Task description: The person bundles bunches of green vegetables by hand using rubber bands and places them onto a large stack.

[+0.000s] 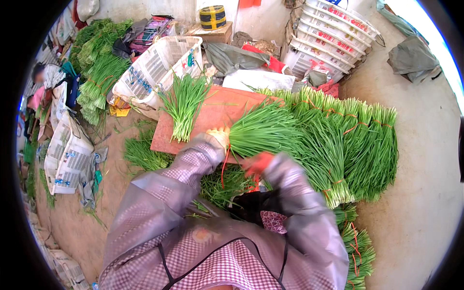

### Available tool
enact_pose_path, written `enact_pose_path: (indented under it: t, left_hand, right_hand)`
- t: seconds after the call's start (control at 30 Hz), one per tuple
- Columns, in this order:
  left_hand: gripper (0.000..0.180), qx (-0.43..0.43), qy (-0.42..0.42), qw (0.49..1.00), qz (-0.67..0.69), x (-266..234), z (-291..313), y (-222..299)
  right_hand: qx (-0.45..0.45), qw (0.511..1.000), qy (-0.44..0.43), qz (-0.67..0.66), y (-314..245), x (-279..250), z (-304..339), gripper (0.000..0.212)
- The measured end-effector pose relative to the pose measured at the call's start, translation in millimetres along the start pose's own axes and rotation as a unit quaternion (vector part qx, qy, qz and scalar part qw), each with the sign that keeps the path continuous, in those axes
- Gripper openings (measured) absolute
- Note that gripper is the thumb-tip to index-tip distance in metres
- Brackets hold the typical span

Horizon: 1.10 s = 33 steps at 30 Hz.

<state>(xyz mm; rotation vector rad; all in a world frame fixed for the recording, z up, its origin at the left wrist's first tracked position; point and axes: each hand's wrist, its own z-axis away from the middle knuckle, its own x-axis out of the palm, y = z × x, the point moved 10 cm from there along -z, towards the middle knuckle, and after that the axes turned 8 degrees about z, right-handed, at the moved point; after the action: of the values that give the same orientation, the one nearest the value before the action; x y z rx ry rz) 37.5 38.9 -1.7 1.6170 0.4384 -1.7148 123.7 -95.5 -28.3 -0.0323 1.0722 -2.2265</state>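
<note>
My left hand (220,136) is closed around the base of a bunch of long green chives (266,128), whose leaves fan out to the right. A thin red tie (224,169) hangs from the bunch just beside that hand. Close by on the right is my right hand (256,164) in an orange-red covering, blurred by motion, so its fingers are unclear. More red strands (255,182) dangle beneath it. A smaller loose bunch of chives (183,106) lies on the reddish board (220,104), left of the held bunch.
Tied chive bundles (357,145) line the right side, with more bundles (356,251) below. Loose chives (145,150) lie under the board. A white basket (150,72) stands behind, stacked baskets (331,38) back right, another basket (67,157) at left. A person (46,79) is far left.
</note>
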Motion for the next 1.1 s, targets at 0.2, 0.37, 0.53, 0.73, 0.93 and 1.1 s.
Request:
enact_pose_path:
  t: [0.2,0.37,0.53,0.73,0.93,1.1]
  left_hand:
    - [0.089,-0.041,-0.334,0.866,0.371,44.1,26.2,1.2]
    - [0.072,-0.072,-0.335,0.794,0.501,73.5,78.9,-8.1]
    - [0.055,-0.018,-0.219,0.640,0.736,25.9,127.1,50.9]
    - [0.046,-0.044,-0.194,0.325,0.925,8.1,151.8,40.9]
    - [0.053,0.008,-0.113,0.253,0.961,-8.5,168.2,12.6]
    - [0.051,-0.008,-0.080,0.245,0.966,-2.8,190.1,-1.2]
  right_hand:
    - [-0.171,0.790,0.176,-0.562,9.1,70.8,-68.3,0.056]
    - [-0.246,0.775,0.136,-0.566,-16.7,100.1,-23.3,0.055]
    - [-0.199,0.894,0.192,-0.353,-30.5,116.0,-1.3,0.047]
    - [-0.205,0.925,0.249,-0.202,-71.7,135.3,42.7,0.060]
    - [-0.189,0.925,0.284,-0.166,-66.5,80.0,88.6,0.032]
    - [-0.371,0.695,0.605,0.117,-147.3,-1.2,194.0,0.029]
